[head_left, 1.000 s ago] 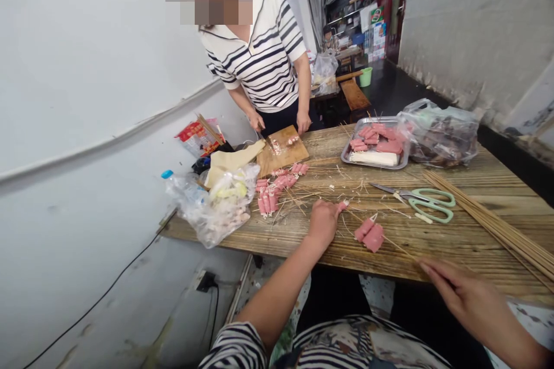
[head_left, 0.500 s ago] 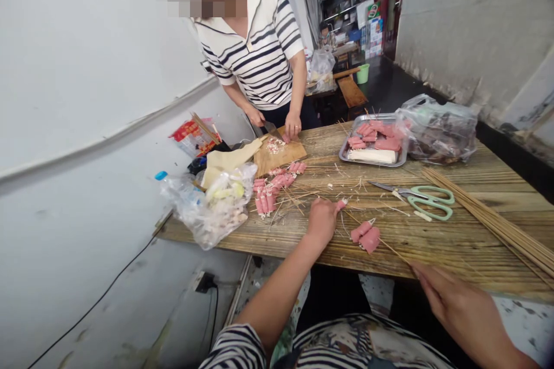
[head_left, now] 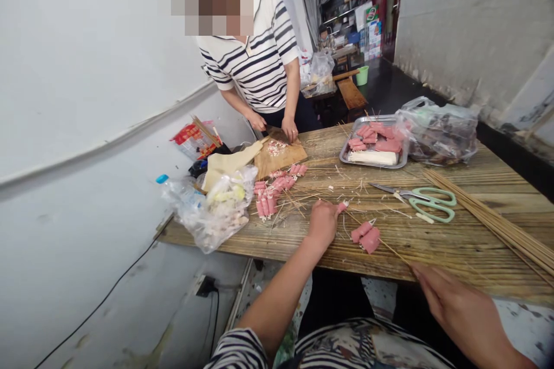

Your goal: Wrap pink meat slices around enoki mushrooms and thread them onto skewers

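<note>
My left hand [head_left: 324, 222] rests on the wooden table, fingers closed around a small pink roll [head_left: 342, 206] with white ends showing. Low at the right, my right hand [head_left: 454, 297] grips the near end of a thin bamboo skewer [head_left: 395, 252]. Two more pink rolls [head_left: 369, 238] with white strands at their ends sit along that skewer, between my hands. The skewer's far part points toward the roll in my left hand; I cannot tell whether its tip enters it. Finished-looking skewered pink rolls [head_left: 266, 206] lie left of my left hand.
Green-handled scissors [head_left: 428, 200] and a bamboo skewer bundle [head_left: 493, 219] lie right. Behind are a metal tray [head_left: 402, 162] of pink pieces and a plastic bag [head_left: 441, 132]. Across, a person holds a knife [head_left: 277, 134] over a cutting board [head_left: 283, 157]. Another bag [head_left: 220, 213] sits left.
My hands, the skewer and the rolls look almost unmoved. Across the table, the person's head has lowered and the knife and hand on the board have shifted slightly. The view has tilted a little.
</note>
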{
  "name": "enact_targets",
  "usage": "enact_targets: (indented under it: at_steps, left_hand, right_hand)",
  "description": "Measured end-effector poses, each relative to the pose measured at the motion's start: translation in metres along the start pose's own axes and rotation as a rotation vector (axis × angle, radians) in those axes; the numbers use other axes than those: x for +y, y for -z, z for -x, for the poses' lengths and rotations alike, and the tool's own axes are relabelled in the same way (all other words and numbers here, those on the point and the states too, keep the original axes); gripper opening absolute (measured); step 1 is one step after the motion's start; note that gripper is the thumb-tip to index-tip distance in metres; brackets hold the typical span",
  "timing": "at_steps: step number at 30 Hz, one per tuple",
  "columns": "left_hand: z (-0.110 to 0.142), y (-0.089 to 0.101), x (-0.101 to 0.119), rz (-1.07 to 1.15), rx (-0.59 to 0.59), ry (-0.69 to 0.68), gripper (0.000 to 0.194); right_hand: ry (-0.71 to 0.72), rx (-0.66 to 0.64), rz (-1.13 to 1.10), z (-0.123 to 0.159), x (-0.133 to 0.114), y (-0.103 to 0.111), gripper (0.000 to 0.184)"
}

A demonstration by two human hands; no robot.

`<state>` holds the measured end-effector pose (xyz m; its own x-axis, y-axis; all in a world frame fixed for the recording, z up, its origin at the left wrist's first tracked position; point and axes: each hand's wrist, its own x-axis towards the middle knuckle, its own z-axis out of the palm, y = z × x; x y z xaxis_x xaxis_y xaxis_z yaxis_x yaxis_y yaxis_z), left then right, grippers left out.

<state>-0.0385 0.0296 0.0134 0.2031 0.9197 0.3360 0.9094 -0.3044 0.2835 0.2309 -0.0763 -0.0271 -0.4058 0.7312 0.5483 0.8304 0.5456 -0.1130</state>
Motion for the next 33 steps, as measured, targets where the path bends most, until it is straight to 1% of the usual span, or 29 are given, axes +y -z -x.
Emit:
enact_targets:
  at_steps: [4, 8, 11, 17, 22, 27, 33]
  left_hand:
    - [0.000, -0.002, -0.002, 0.011, -0.002, -0.015, 0.046]
    - [-0.001, -0.002, -0.004, 0.009, -0.004, -0.026, 0.045]
    - [-0.001, -0.002, -0.004, 0.009, -0.006, -0.030, 0.044]
    - [-0.001, -0.001, -0.004, 0.024, -0.002, -0.035, 0.048]
    - [-0.001, -0.001, -0.006, 0.038, -0.013, -0.035, 0.049]
    - [-0.001, -0.004, -0.009, 0.077, -0.008, -0.023, 0.044]
    - [-0.002, -0.006, -0.010, 0.128, -0.018, -0.001, 0.039]
  right_hand:
    - [0.012, -0.029, 0.003, -0.005, -0.003, 0.002, 0.030]
    - [0.015, -0.073, 0.049, -0.007, -0.005, 0.001, 0.035]
    - [0.014, -0.082, 0.061, -0.008, -0.006, 0.002, 0.037]
    - [-0.008, -0.101, 0.107, -0.015, -0.011, 0.001, 0.038]
    - [-0.035, -0.111, 0.088, -0.023, -0.016, -0.001, 0.040]
    - [0.003, -0.131, 0.182, -0.033, -0.016, -0.003, 0.037]
    - [0.047, -0.132, 0.162, -0.050, -0.017, -0.006, 0.032]
